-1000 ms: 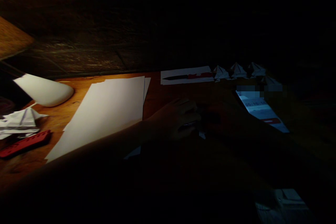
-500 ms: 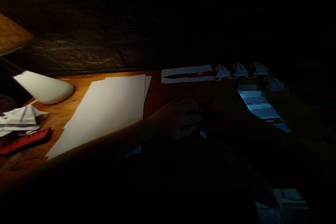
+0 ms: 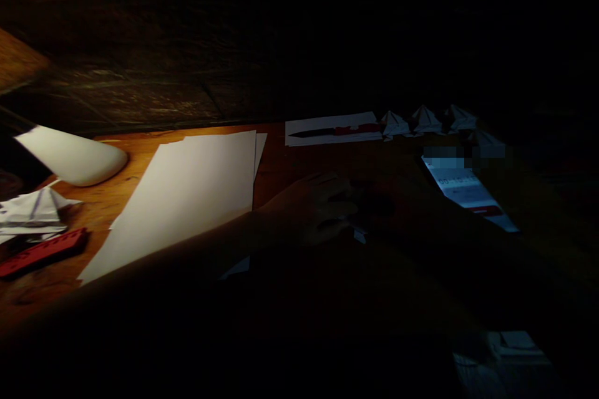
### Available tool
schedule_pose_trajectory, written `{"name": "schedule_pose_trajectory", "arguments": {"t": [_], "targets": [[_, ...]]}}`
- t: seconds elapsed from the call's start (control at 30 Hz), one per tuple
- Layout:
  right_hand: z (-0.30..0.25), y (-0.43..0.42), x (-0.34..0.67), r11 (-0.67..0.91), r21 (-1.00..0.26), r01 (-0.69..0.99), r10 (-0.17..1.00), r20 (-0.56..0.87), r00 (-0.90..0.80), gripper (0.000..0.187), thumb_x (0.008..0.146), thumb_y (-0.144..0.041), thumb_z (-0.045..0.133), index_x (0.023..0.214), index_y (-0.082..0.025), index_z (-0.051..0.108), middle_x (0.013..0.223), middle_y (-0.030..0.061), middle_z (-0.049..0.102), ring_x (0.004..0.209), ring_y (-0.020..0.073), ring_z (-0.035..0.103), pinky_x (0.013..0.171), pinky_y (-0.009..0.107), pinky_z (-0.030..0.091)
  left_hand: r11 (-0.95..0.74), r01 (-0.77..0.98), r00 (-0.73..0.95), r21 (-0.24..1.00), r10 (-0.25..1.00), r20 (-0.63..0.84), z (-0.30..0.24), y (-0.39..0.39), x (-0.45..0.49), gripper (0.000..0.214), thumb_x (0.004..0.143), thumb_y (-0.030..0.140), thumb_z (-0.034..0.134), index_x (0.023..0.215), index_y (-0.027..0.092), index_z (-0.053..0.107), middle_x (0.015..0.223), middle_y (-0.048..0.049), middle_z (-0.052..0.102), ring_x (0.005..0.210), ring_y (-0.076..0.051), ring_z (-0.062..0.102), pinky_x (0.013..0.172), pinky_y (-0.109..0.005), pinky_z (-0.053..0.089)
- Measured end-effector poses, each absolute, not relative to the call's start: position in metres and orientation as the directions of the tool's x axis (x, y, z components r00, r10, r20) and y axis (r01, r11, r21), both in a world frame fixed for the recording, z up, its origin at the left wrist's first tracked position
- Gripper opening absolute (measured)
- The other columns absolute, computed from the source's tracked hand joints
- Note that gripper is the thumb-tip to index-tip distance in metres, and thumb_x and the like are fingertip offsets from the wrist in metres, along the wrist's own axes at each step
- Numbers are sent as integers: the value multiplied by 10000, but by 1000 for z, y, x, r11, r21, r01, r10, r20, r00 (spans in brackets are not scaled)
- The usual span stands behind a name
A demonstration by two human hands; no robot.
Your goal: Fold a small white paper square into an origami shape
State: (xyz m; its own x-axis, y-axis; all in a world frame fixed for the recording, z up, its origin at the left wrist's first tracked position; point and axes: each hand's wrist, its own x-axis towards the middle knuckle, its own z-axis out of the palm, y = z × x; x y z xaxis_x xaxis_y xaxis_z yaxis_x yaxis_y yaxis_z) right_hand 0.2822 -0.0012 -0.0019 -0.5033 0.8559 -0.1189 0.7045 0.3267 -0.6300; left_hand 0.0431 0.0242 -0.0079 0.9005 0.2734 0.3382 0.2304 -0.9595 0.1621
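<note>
On the dim desk (image 3: 105, 199), folded papers (image 3: 425, 120) seemed done, flat sheets (image 3: 196, 193) lay unfolded, and my hands (image 3: 321, 207) huddled by a paper tip (image 3: 359, 235), grip too dark to tell.

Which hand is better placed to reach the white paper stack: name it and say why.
Probably the left hand: its forearm crosses the near part of the paper stack. The right hand, very dim, is farther away, toward the lit phone.
</note>
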Motion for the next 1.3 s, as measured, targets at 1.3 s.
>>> {"name": "schedule_pose_trajectory", "arguments": {"t": [1.3], "targets": [[-6, -7, 277, 389, -582, 714, 893, 48, -448, 371, 767, -340, 734, 1128, -260, 702, 1091, 36, 749, 885, 235, 708, 739, 319, 542, -968, 226, 896, 108, 250, 366, -9, 24, 44, 191, 936, 237, 571, 1081, 161, 668, 1130, -111, 603, 1052, -241, 583, 905, -391, 525]]}}
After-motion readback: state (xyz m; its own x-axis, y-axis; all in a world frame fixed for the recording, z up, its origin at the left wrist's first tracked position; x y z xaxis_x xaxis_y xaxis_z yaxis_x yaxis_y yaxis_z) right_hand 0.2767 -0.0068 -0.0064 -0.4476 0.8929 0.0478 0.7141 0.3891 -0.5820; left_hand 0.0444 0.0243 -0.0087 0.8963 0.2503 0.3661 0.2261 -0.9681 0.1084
